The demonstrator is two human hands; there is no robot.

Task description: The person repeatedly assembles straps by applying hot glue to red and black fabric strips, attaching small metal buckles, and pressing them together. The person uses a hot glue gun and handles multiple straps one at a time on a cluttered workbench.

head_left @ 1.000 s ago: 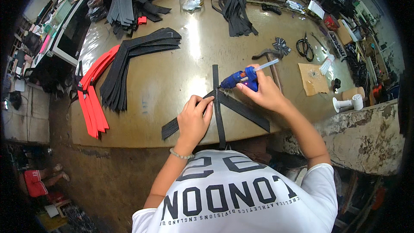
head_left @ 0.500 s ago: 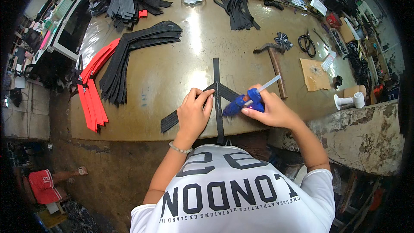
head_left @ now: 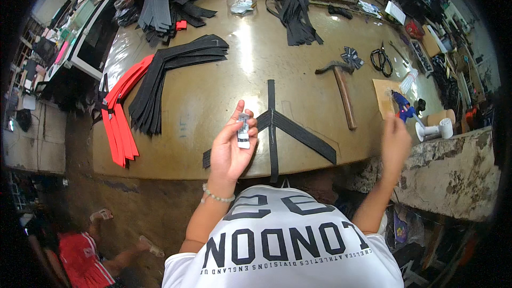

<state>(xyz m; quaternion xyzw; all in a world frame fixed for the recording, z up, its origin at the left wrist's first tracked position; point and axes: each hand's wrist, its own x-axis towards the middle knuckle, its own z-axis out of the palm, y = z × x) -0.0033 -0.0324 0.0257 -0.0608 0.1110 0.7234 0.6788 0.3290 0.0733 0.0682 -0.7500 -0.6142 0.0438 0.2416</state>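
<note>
My left hand (head_left: pixel 230 152) is turned palm up and pinches a small stack of grey-and-white fabric labels (head_left: pixel 244 130). Below and beside it on the table lies a black strap piece (head_left: pixel 306 136), bent like a wide V, with a straight black strip (head_left: pixel 272 152) crossing its peak. A whitish line runs along the strip around the crossing. At the right side, my right hand (head_left: pixel 397 141) is smeared by motion, its fingertips next to a blue glue gun (head_left: pixel 404 108) by a cardboard piece (head_left: pixel 385 96). Whether the fingers touch the gun is unclear.
A hammer (head_left: pixel 344 93), a cluster of small labels (head_left: pixel 352 57) and black scissors (head_left: pixel 381 61) lie to the right. Bent black straps (head_left: pixel 149 90) and red straps (head_left: pixel 120 128) are stacked left. A white spool (head_left: pixel 434 129) stands near the right edge. Another person's red shorts (head_left: pixel 82 261) show lower left.
My right hand has carried the glue gun from the strap to the cardboard at the right. My left hand has lifted off the strap, turned up and now holds labels.
</note>
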